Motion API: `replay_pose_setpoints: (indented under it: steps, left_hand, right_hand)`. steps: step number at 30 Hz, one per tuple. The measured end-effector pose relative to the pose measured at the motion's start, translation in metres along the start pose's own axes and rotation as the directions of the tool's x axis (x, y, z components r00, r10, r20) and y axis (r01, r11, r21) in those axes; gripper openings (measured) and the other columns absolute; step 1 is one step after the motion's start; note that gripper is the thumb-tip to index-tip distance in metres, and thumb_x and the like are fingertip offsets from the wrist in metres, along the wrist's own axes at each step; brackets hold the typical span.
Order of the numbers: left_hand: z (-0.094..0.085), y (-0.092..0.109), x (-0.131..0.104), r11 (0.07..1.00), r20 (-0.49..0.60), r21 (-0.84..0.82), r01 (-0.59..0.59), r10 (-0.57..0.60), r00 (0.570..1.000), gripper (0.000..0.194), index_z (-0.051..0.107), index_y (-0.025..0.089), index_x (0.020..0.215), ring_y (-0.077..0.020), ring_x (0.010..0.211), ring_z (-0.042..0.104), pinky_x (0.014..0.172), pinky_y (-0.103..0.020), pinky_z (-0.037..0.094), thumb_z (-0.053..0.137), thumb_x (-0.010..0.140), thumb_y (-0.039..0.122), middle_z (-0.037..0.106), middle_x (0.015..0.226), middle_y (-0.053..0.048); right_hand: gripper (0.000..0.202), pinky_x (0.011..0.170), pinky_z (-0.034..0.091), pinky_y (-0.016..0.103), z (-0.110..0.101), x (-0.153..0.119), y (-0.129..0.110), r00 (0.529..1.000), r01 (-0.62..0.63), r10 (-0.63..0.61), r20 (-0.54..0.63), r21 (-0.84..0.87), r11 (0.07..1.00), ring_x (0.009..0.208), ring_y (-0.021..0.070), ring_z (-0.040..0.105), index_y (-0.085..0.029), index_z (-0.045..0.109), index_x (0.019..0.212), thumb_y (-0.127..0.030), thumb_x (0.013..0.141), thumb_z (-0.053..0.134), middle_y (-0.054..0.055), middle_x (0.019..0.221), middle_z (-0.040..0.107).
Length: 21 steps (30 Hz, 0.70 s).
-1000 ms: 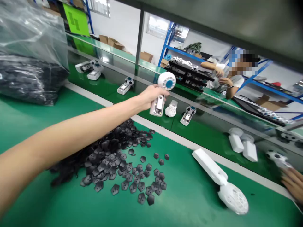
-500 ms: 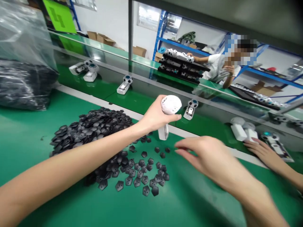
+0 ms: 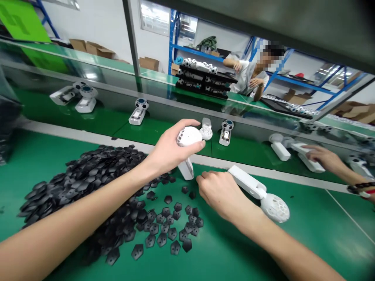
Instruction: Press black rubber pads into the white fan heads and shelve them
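A white plastic housing with a round head (image 3: 190, 136) and a straight handle is held by my left hand (image 3: 165, 150), its fingers and thumb curled around the head. My right hand (image 3: 215, 191) is lowered to the green table beside the handle's lower end. Its fingers are bent together with the tips hidden, so what they hold, if anything, does not show. Small black pentagon pieces (image 3: 175, 246) lie scattered left of that hand, next to a large heap (image 3: 88, 175) of them. Another white housing (image 3: 275, 208) with an openwork head lies beyond my right wrist.
Along the green strip behind lie more white units, one (image 3: 225, 132) with its inside exposed. At the right, a co-worker's hand (image 3: 328, 160) touches a white housing (image 3: 310, 160). Across the bench sits another person (image 3: 249, 74) near stacked black trays (image 3: 202, 88).
The view has swung to the right. My right hand has come down to the table beside the pentagons, fingers drawn together. My left hand still holds the white housing.
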<state>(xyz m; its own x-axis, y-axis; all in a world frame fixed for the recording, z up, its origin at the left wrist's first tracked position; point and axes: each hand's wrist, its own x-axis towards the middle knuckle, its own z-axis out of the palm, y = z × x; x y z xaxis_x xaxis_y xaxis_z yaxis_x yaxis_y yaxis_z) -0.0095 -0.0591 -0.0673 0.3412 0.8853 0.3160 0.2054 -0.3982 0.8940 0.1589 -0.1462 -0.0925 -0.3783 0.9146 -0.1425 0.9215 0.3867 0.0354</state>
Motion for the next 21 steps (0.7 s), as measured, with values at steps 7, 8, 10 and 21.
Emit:
replay_pose_setpoints:
  steps: [7,8,10,21]
  left_hand:
    - [0.000,-0.006,-0.004,0.995,0.001,-0.063,0.081,-0.081,0.997,0.043,0.069,0.026,0.110,-0.0157,0.069,0.060,0.058,-0.023,0.047,0.085,0.080,0.052,0.067,0.088,0.001]
    - [0.002,-0.005,-0.005,0.994,0.004,-0.061,0.094,-0.094,0.996,0.044,0.068,0.026,0.109,-0.0153,0.069,0.059,0.057,-0.023,0.046,0.086,0.080,0.054,0.066,0.087,0.002]
    - [0.006,-0.004,-0.007,0.992,-0.005,-0.051,0.115,-0.116,0.993,0.045,0.067,0.025,0.106,-0.0149,0.069,0.057,0.057,-0.023,0.046,0.083,0.081,0.059,0.065,0.087,0.001]
    - [0.016,0.001,-0.015,0.993,-0.058,-0.048,0.107,-0.110,0.992,0.053,0.067,0.027,0.116,-0.0161,0.070,0.054,0.055,-0.023,0.045,0.061,0.094,0.075,0.064,0.091,-0.001]
  right_hand:
    - [0.006,0.070,0.057,0.028,-0.030,-0.004,0.035,0.809,0.225,0.327,-0.488,0.772,0.595,0.073,0.0172,0.077,-0.021,0.080,0.093,-0.021,0.096,0.075,0.001,0.086,0.082]
    - [0.007,0.068,0.059,0.028,-0.034,-0.005,0.035,0.779,0.289,0.394,-0.488,0.837,0.464,0.069,0.0168,0.076,-0.020,0.079,0.091,-0.026,0.094,0.079,0.001,0.082,0.081]
    - [0.019,0.066,0.061,0.027,-0.037,-0.005,0.032,0.782,0.358,0.451,-0.430,0.902,0.241,0.065,0.0169,0.076,-0.019,0.077,0.086,-0.035,0.087,0.086,0.001,0.075,0.079]
    - [0.038,0.061,0.044,0.023,-0.013,0.018,0.013,0.808,0.387,0.479,-0.342,0.922,0.005,0.067,0.0110,0.054,-0.018,0.065,0.076,-0.044,0.077,0.093,-0.004,0.071,0.064]
